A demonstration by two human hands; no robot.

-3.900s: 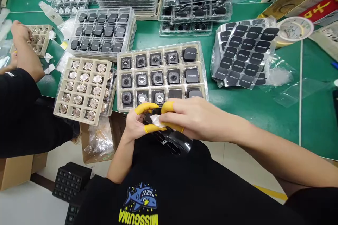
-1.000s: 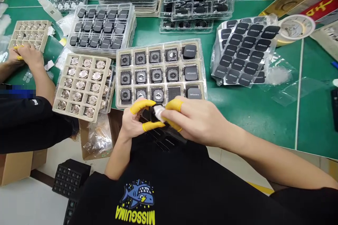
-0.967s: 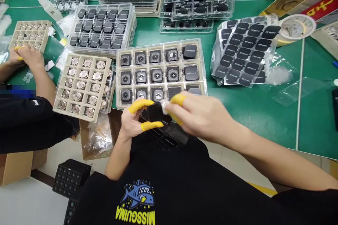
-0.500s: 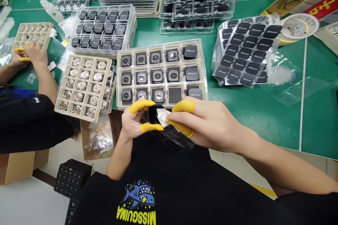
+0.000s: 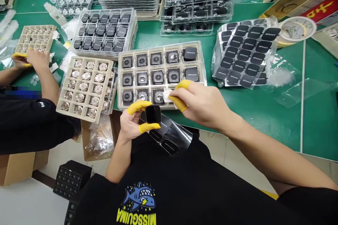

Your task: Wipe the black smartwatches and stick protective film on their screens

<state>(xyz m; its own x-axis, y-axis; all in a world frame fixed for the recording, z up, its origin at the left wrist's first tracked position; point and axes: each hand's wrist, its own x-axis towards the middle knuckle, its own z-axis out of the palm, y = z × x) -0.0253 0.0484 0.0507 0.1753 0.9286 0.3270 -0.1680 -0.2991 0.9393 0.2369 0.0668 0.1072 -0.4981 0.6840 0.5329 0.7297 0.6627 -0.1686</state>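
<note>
My left hand [image 5: 133,121], in yellow finger cots, grips a black square smartwatch [image 5: 153,114] by its edges, its glossy screen facing up. Just below the watch, a clear sheet with black printed stickers [image 5: 170,146] hangs by the same hand; how it is held is hidden. A crumpled white wiping cloth [image 5: 167,95] is pinched in my right hand [image 5: 196,103], also in yellow cots. That hand hovers over the near edge of a tray [image 5: 120,91] of watch cases, hiding part of its front row.
Left of the tray stands a beige tray of round watches [image 5: 79,86]. Behind are stacked clear trays [image 5: 102,31] of black squares. Sticker sheets [image 5: 244,54] and a tape roll [image 5: 295,30] lie right. At far left, a co-worker's hands [image 5: 38,58] work over another tray [image 5: 35,30].
My right hand has lifted the cloth off the watch and moved up toward the tray. The watch's screen is now uncovered, and the hanging sticker sheet shows more plainly.
</note>
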